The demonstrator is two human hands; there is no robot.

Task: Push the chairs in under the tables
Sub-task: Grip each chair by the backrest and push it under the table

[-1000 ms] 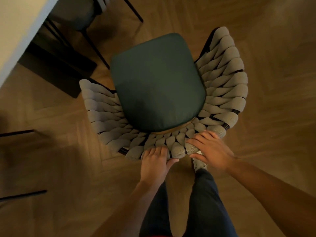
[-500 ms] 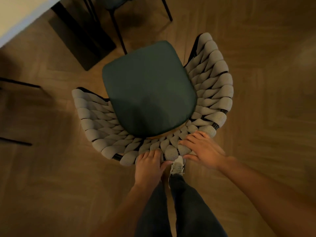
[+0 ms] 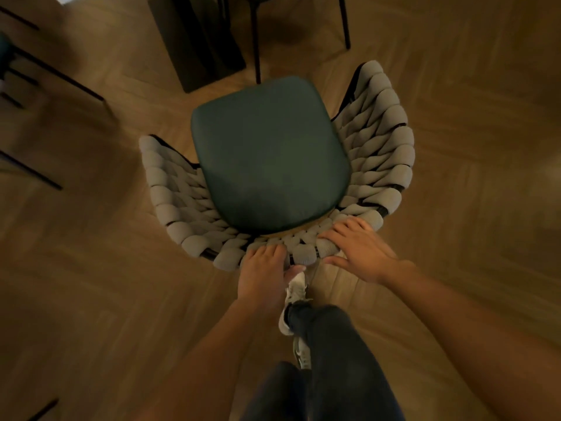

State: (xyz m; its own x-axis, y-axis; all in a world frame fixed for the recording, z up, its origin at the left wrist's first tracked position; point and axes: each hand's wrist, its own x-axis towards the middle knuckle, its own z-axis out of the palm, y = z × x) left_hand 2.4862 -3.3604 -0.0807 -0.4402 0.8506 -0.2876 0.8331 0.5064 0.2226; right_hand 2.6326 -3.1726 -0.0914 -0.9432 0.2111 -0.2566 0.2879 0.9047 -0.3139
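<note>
**Chair mid-push, both hands on backrest**

Risk, judged: the chair (image 3: 270,159) heads toward a dark pedestal base (image 3: 197,41) and the black legs of a second chair (image 3: 300,31) at the far side. A push off-line to the left could ram the front edge into the base; off-line to the right, into those legs. Uneven force between the hands would cause the twist. The person's white shoe (image 3: 296,288) sits just behind the backrest, so a foot could clip the rear frame.

Position: chair stands on the wood floor (image 3: 470,208), centre of view, green seat up, grey woven backrest at the near side. No counter top shows above it.

Left hand (image 3: 262,276) grips the backrest rim, fingers curled over the weave, thumb behind. Right hand (image 3: 361,250) lies over the rim further right, fingers spread and curving over the top, thumb stretched out behind.
</note>
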